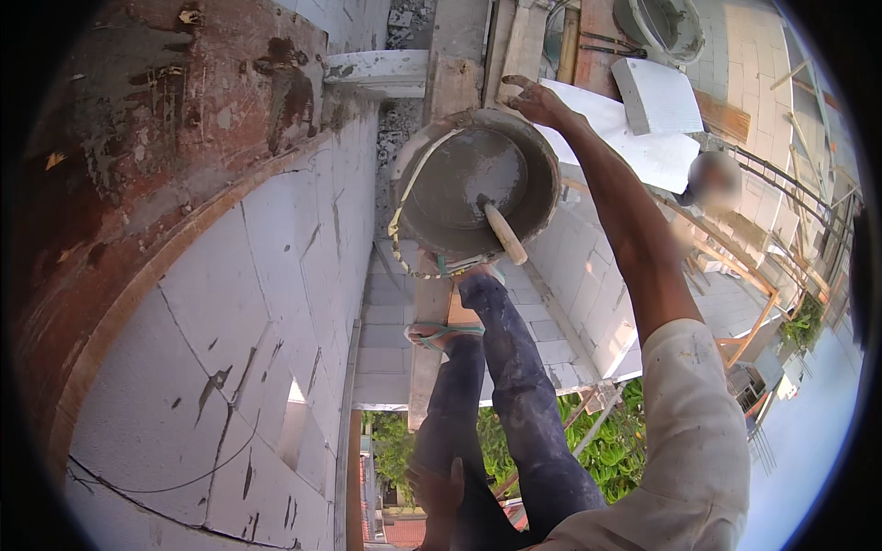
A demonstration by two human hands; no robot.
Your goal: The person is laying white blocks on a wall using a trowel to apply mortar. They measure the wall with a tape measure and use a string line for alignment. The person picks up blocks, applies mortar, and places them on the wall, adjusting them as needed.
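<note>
A round bucket (549, 184) of wet grey mortar (450, 188) stands on a plank in front of my feet. Out of the mortar leans a tool with a pale wooden handle (503, 231); its blade is sunk and hidden. A rope-wrapped bail (395, 225) lies along the bucket's left rim. My right arm reaches forward past the bucket, and my right hand (544, 103) is just beyond its far right rim, fingers stretched out with nothing in them. Low in the picture, my left hand (439, 496) lies in shadow against my left thigh, its fingers apart.
I stand in sandals on a narrow plank (430, 303) above a drop with greenery (606, 441). White block walls (230, 331) flank me; a stained board (175, 138) overhangs the left. Ahead right are a white block (657, 96) and another bucket (703, 41). A person (715, 184) is below right.
</note>
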